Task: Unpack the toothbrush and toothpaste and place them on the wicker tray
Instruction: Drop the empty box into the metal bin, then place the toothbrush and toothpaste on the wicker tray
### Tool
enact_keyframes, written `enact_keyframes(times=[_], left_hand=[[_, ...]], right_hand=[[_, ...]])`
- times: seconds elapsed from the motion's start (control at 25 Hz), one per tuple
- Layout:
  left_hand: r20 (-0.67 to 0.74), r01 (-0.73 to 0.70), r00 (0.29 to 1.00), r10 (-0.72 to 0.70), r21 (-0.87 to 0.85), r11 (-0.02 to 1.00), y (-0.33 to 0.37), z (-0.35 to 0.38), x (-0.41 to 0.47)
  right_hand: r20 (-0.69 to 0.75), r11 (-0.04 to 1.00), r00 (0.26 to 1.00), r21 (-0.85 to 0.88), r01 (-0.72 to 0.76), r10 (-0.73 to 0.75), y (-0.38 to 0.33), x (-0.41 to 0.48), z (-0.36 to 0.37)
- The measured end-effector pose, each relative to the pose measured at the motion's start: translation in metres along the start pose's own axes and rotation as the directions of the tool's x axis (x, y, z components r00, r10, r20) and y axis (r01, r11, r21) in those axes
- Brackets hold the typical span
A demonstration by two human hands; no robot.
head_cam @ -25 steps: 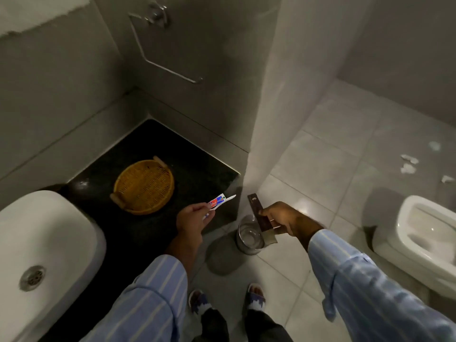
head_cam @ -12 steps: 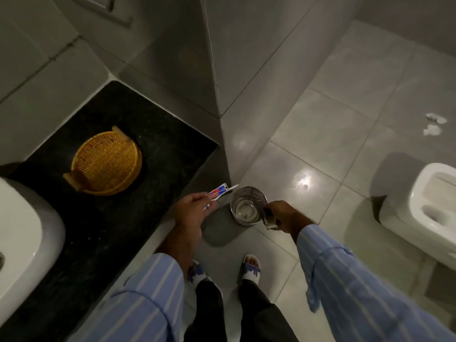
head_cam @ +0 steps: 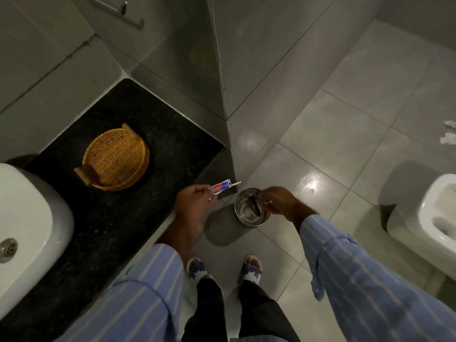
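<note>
My left hand [head_cam: 195, 206] is shut on a small red-and-blue toothpaste tube [head_cam: 222, 186] and a thin white toothbrush [head_cam: 235, 184], held together just past the counter's edge. The round wicker tray [head_cam: 116, 159] sits on the black counter to the left, with nothing in it. My right hand [head_cam: 278, 201] hovers over the metal bin [head_cam: 249, 222] on the floor, fingers loosely apart. A dark packaging box [head_cam: 255, 207] lies tilted inside the bin, just below those fingertips.
A white sink [head_cam: 24, 218] stands at the left end of the black stone counter [head_cam: 123, 230]. A tiled wall corner [head_cam: 227, 119] juts out behind the bin. A white toilet bowl [head_cam: 431, 218] is at the right. Paper scraps [head_cam: 449, 139] lie on the floor.
My right hand carried the dark box down to the bin, and the box now lies inside it. The left hand kept hold of the toothpaste and toothbrush. My view tilted downward.
</note>
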State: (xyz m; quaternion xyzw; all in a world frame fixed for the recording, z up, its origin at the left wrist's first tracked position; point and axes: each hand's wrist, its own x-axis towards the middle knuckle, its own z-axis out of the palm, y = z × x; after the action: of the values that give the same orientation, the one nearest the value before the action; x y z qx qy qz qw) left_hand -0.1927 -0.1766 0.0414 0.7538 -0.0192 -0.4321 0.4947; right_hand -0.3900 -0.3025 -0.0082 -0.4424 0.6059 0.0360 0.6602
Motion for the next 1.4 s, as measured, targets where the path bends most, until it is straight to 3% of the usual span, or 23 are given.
enact_keyframes(times=[0.12, 0.2, 0.36, 0.44, 0.56, 0.68, 0.84, 0.92, 1.0, 1.12, 1.4], left_hand=[[0.055, -0.027, 0.998, 0.023, 0.082, 0.996, 0.021, -0.003, 0.006], [0.119, -0.076, 0.991, 0.057, 0.16, 0.984, 0.038, -0.008, 0.008], [0.283, -0.224, 0.947, 0.153, 0.237, 0.945, 0.084, -0.034, 0.01], [0.318, -0.255, 0.933, 0.169, 0.253, 0.933, 0.111, -0.055, 0.015], [0.306, -0.245, 0.934, 0.183, 0.177, 0.953, 0.149, -0.096, 0.023], [0.271, -0.203, 0.938, 0.216, -0.078, 0.976, 0.181, -0.141, 0.029], [0.285, -0.176, 0.926, 0.249, -0.261, 0.949, 0.207, -0.2, 0.044], [0.228, -0.191, 0.939, 0.257, -0.277, 0.942, 0.217, -0.23, 0.058], [0.147, -0.244, 0.952, 0.27, -0.17, 0.955, 0.224, -0.257, 0.074], [-0.003, -0.283, 0.959, 0.284, 0.047, 0.958, 0.226, -0.292, 0.1], [-0.129, -0.224, 0.964, 0.232, 0.074, 0.972, 0.203, -0.316, 0.158]], right_hand=[[0.035, 0.875, 0.93, -0.326, 0.357, -0.366, -0.05, -0.021, 0.007], [0.146, 0.746, 0.856, -0.434, 0.506, -0.496, -0.086, -0.034, 0.019], [0.46, 0.372, 0.735, -0.653, 0.66, -0.498, -0.15, -0.057, 0.061], [0.503, 0.306, 0.72, -0.673, 0.673, -0.478, -0.175, -0.065, 0.083], [0.469, 0.39, 0.727, -0.628, 0.674, -0.502, -0.21, -0.074, 0.114], [0.433, 0.605, 0.726, -0.404, 0.686, -0.534, -0.244, -0.085, 0.149], [0.409, 0.728, 0.744, -0.233, 0.645, -0.528, -0.278, -0.093, 0.203], [0.366, 0.781, 0.778, -0.179, 0.598, -0.511, -0.292, -0.09, 0.231], [0.316, 0.833, 0.823, -0.145, 0.534, -0.472, -0.302, -0.083, 0.252], [0.29, 0.842, 0.844, -0.173, 0.51, -0.452, -0.314, -0.068, 0.28], [0.324, 0.709, 0.818, -0.408, 0.575, -0.476, -0.341, -0.011, 0.327]])
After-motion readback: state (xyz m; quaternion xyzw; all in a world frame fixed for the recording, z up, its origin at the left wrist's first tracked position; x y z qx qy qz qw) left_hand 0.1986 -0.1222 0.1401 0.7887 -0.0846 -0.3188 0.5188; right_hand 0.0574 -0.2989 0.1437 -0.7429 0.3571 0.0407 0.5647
